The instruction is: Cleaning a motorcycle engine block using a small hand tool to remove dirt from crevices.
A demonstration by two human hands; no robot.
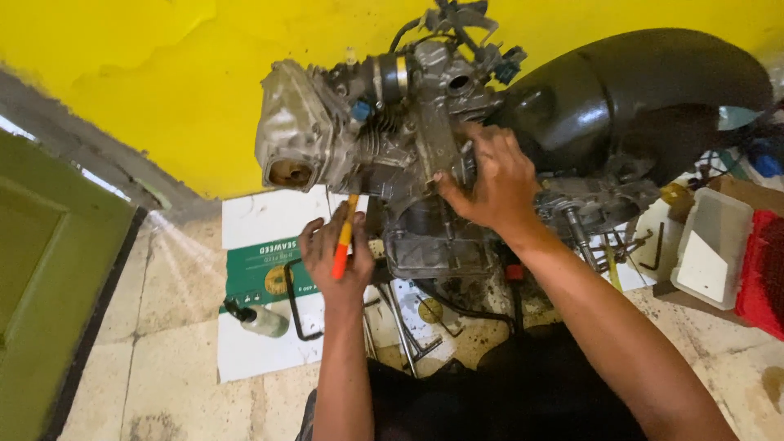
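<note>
A grimy grey motorcycle engine (384, 131) stands against the yellow wall, its cylinder head to the left. My right hand (490, 184) rests spread on the engine's side casing, fingers pressed on the metal. My left hand (335, 257) is closed around an orange-and-yellow handled screwdriver (343, 241), its upper end pointing at the underside of the engine. A black exhaust muffler (637, 98) curves off to the right behind my right hand.
A flattened white and green cardboard sheet (261, 269) lies on the tiled floor under the engine, with a small bottle (261, 320) and loose metal tools (400, 327) on it. A white plastic tub (714, 245) and a red container (763, 273) sit at right. A green door (49, 278) stands at left.
</note>
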